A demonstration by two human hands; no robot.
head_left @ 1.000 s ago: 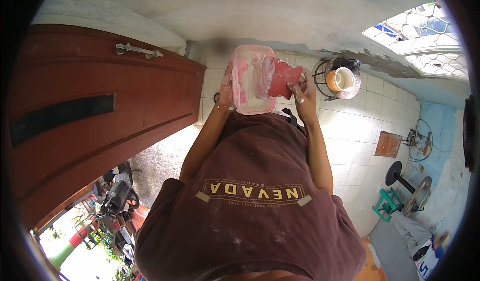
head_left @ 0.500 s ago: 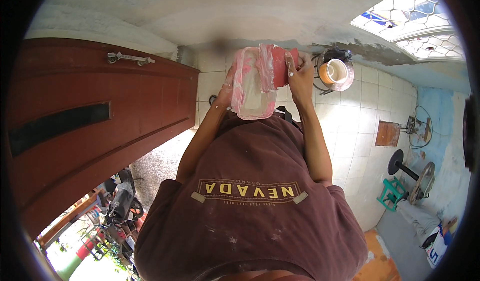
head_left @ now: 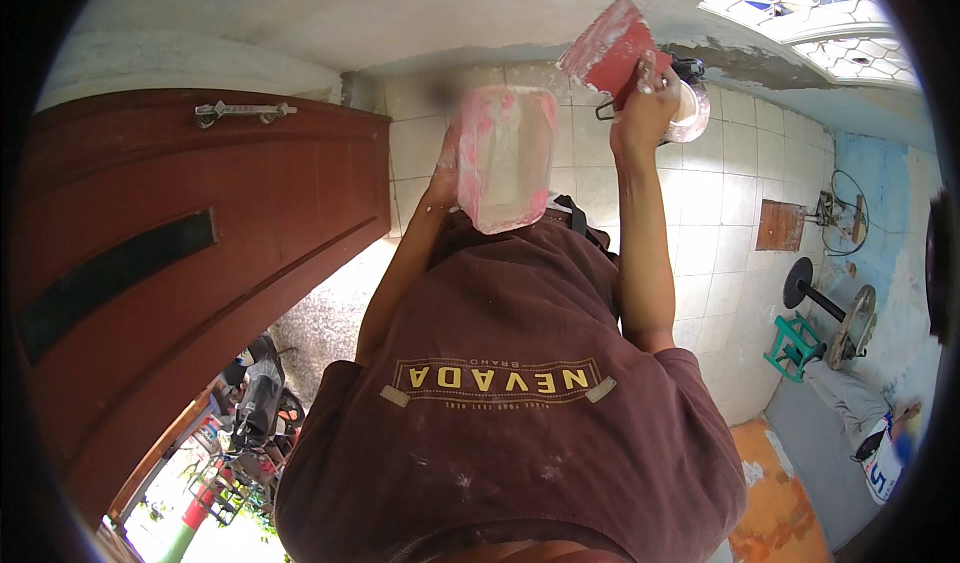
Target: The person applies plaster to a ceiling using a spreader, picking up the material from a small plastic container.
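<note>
My left hand grips the side of a pink plastic tub in front of my belly. Whitish putty coats the inside of the tub and smears its rim. Up and to the right, my right hand is closed round a red putty spreader. Pale putty streaks run along the spreader's outer edge, which is close to the wall. White spots mark the fingers of my right hand. The fingers of my left hand are mostly hidden by the tub.
The plastered wall is ahead, with a grilled window at its right. A brown door stands at left. Behind my right hand is a partly hidden white container. A green stool and a person's legs are at lower right.
My right hand has lifted the red spreader off the tub and carried it up and right toward the wall. The tub has stayed in my left hand, nearly in place.
</note>
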